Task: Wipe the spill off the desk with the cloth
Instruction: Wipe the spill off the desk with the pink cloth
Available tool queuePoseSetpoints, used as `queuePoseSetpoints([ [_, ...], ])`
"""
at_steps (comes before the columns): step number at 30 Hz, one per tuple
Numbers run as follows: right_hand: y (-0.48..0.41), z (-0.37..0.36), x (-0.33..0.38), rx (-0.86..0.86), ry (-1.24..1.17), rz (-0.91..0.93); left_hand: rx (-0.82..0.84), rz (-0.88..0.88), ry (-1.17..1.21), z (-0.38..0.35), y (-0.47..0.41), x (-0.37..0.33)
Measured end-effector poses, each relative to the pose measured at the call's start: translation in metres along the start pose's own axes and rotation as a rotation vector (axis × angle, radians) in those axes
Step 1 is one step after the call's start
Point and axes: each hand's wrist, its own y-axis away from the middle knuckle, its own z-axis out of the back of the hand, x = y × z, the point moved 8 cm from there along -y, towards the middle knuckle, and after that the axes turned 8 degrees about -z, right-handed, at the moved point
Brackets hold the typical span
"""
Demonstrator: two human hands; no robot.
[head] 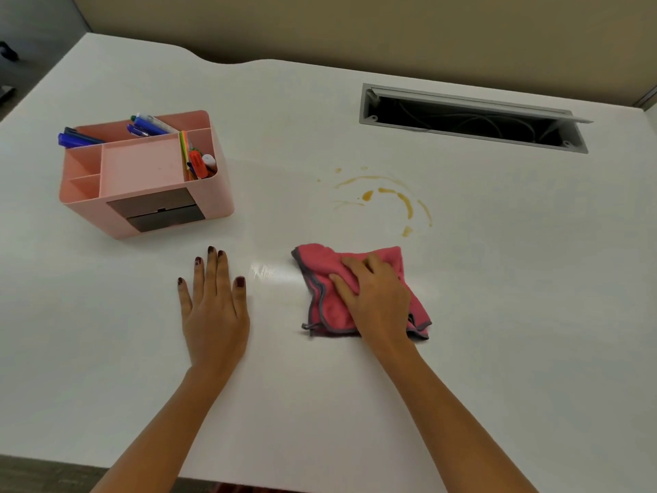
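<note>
No words, numbers, brands or signs can be read anywhere. The pens [151, 124] standing in the pink organiser [142, 176] near the table's far left corner may carry printing, but it is too small and blurred to read.

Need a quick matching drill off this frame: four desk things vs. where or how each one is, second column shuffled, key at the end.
Things:
1. cloth
2. spill
3. organizer
4. left hand

States:
A. flat on the bare desk, holding nothing
B. pink box with pens, far left
C. under the right hand, near the front edge
D. amber streaks, unwiped, beyond the cloth

Pairs: 1-C, 2-D, 3-B, 4-A
</note>
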Motion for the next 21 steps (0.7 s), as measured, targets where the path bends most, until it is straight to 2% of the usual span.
queuePoseSetpoints([
  [7,-0.047,0.02,-0.057,-0.076,0.039,-0.305,0.015,0.008,0.012,-0.002,0.0,0.0],
  [9,-0.057,0.016,-0.052,-0.063,0.047,-0.299,0.004,-0.004,0.065,-0.002,0.0,-0.007],
  [13,-0.044,0.005,-0.023,0.001,-0.01,-0.122,0.013,-0.072,0.122,-0.007,0.003,-0.035],
  [15,-0.032,0.006,-0.026,-0.004,0.001,-0.09,0.028,-0.069,0.109,-0.011,0.002,-0.04],
  [21,-0.034,0.034,-0.091,-0.152,0.027,-0.295,0.094,-0.091,-0.045,-0.019,0.0,-0.041],
])
